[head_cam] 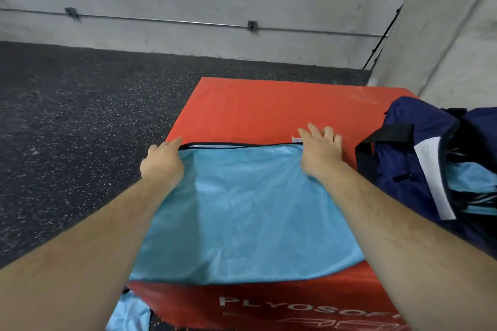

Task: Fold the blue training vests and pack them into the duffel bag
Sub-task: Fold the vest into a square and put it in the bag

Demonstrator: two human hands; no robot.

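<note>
My right hand [320, 153] presses flat on the blue vest [242, 209], my left hand [162, 164] hides its fingers, and a hard tug could slide it off the red box [255, 105].

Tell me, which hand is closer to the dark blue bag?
Right. The right hand lies on the vest corner beside the bag strap; the left hand is at the opposite corner, across the vest.
</note>
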